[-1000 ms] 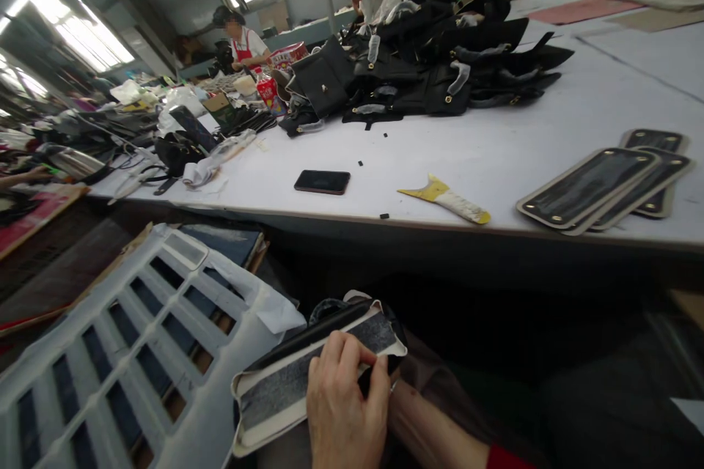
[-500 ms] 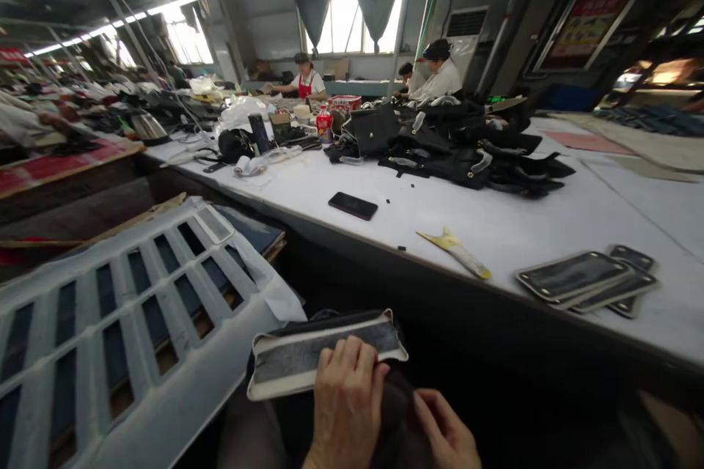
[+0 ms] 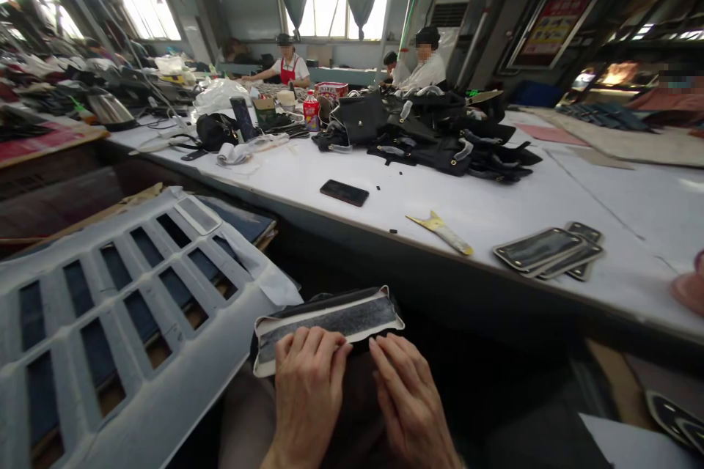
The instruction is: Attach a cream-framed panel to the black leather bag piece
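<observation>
1. Below the table edge, the left hand lay palm down on the lap, its fingertips pressed on the near edge of a pale-rimmed panel.
2. The right hand lay beside it, fingers spread flat on dark material just under the panel's right end; whether it gripped anything, I could not tell.
3. Neither hand was clenched; the left one pinned the panel rather than clutching it.
4. The panel sat across the lap, long side left to right, its grey face up, with a black piece under it.
5. To the left stood a white slatted crate, tilted, with white cloth hanging at its corner near the panel.
6. On the white table ahead lay a black phone, a yellow-and-white tube and a stack of similar panels, all well apart from the hands.
7. Farther back was a heap of black bags.
8. Other people sat at the far end.
</observation>
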A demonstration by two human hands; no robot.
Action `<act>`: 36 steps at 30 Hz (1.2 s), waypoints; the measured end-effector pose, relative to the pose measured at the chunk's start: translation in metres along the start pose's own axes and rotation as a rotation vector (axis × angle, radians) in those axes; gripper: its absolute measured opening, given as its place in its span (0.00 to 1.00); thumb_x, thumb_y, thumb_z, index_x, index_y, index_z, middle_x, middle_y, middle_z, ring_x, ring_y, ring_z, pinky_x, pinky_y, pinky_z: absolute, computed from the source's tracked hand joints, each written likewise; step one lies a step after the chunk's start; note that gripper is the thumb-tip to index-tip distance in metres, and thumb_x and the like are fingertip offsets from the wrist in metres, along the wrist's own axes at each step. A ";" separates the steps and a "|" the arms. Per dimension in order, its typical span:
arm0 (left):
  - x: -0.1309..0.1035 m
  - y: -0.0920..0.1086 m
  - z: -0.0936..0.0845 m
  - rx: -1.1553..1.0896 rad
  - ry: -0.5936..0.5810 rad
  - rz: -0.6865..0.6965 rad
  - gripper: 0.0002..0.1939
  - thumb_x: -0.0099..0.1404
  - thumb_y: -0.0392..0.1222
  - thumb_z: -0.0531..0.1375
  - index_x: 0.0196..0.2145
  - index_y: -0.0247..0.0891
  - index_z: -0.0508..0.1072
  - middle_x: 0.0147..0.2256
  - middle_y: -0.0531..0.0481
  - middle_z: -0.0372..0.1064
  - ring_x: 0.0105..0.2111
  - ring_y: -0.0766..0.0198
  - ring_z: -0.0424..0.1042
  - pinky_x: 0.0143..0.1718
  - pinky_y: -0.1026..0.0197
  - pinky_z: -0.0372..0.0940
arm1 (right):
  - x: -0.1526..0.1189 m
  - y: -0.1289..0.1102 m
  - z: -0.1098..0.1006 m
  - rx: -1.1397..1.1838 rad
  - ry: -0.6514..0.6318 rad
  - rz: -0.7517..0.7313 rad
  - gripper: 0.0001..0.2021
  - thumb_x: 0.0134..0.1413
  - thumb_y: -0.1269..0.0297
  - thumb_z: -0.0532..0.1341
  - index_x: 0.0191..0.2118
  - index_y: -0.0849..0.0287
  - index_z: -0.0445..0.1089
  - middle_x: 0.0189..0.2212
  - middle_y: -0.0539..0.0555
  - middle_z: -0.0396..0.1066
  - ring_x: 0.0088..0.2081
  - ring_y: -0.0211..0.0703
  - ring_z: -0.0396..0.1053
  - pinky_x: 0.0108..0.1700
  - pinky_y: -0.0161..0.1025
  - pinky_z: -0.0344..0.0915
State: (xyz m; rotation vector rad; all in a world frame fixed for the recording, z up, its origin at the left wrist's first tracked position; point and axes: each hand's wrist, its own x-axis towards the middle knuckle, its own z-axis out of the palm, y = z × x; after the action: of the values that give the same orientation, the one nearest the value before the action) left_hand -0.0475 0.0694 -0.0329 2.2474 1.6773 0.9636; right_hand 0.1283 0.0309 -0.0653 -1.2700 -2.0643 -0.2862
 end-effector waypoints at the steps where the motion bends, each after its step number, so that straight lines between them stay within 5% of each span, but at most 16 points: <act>1: 0.001 0.000 -0.001 -0.003 0.001 -0.010 0.05 0.66 0.35 0.59 0.33 0.42 0.74 0.31 0.55 0.72 0.35 0.58 0.68 0.44 0.51 0.52 | 0.000 -0.001 0.003 -0.011 -0.005 -0.002 0.22 0.60 0.77 0.53 0.60 0.65 0.65 0.54 0.60 0.68 0.58 0.52 0.62 0.55 0.48 0.66; 12: 0.005 -0.002 0.007 0.006 0.035 -0.072 0.05 0.65 0.38 0.59 0.30 0.41 0.72 0.29 0.54 0.73 0.33 0.57 0.70 0.44 0.48 0.50 | -0.002 -0.012 0.033 -0.036 0.048 0.004 0.29 0.60 0.76 0.55 0.67 0.65 0.55 0.54 0.62 0.68 0.59 0.55 0.60 0.57 0.50 0.64; 19: -0.009 -0.018 0.009 -0.017 0.148 -0.022 0.04 0.67 0.37 0.58 0.33 0.41 0.71 0.30 0.54 0.73 0.32 0.60 0.70 0.43 0.54 0.54 | 0.006 -0.026 0.041 0.000 0.081 -0.060 0.18 0.61 0.76 0.53 0.53 0.70 0.69 0.51 0.64 0.69 0.58 0.53 0.62 0.63 0.48 0.57; 30: -0.029 -0.045 0.008 0.143 0.306 0.013 0.02 0.65 0.40 0.59 0.36 0.43 0.71 0.37 0.48 0.74 0.39 0.54 0.71 0.46 0.48 0.55 | 0.015 -0.044 0.056 0.059 0.074 -0.141 0.18 0.59 0.76 0.51 0.50 0.71 0.72 0.49 0.62 0.71 0.57 0.50 0.62 0.67 0.46 0.49; 33: -0.045 -0.058 0.014 0.044 0.444 -0.069 0.06 0.64 0.42 0.60 0.40 0.44 0.72 0.42 0.45 0.74 0.45 0.50 0.70 0.52 0.43 0.56 | 0.019 -0.049 0.058 0.049 0.074 -0.163 0.17 0.60 0.76 0.51 0.49 0.69 0.74 0.47 0.59 0.73 0.55 0.48 0.64 0.67 0.45 0.50; 36: -0.071 -0.087 0.029 -0.210 0.523 -0.366 0.14 0.66 0.48 0.58 0.48 0.43 0.68 0.52 0.40 0.69 0.53 0.48 0.69 0.56 0.42 0.61 | 0.024 -0.055 0.059 0.037 0.069 -0.165 0.17 0.58 0.77 0.54 0.49 0.68 0.74 0.46 0.58 0.74 0.54 0.48 0.64 0.67 0.45 0.49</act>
State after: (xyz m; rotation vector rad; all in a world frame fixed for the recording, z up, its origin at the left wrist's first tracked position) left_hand -0.1105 0.0419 -0.1262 1.5590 1.9708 1.6251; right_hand 0.0489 0.0506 -0.0845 -1.0559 -2.1085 -0.3597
